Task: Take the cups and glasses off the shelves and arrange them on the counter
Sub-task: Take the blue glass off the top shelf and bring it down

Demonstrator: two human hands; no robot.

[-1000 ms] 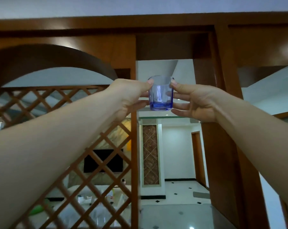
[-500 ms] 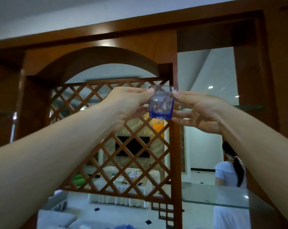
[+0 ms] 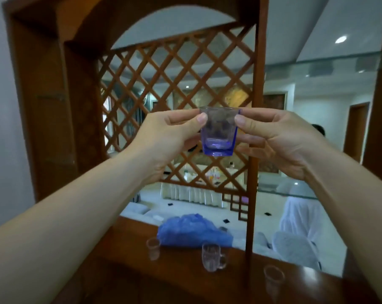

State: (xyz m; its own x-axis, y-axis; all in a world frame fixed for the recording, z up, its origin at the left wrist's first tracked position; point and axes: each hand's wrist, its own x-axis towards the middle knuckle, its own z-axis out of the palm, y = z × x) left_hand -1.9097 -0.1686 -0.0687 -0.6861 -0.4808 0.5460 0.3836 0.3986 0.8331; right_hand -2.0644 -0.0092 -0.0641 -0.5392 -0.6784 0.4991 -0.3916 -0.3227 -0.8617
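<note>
- Partway through, by the look of it — three clear glasses [image 3: 212, 256] already standing on the bench [image 3: 185, 279] below the hands.
- Blue glass [image 3: 218, 131] in mid-air, pinched between left hand [image 3: 163, 139] and right hand [image 3: 280, 137].
- Upright — mouth up, thick base down, long axis vertical.
- Still to be set down; shelves' remaining stock impossible to tell.

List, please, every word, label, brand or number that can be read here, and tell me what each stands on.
None can be read.
The blue glass, held in the left hand and right hand, bears no print.
The three clear glasses on the counter bear none.
The blue bag is too blurred to tell.
</note>
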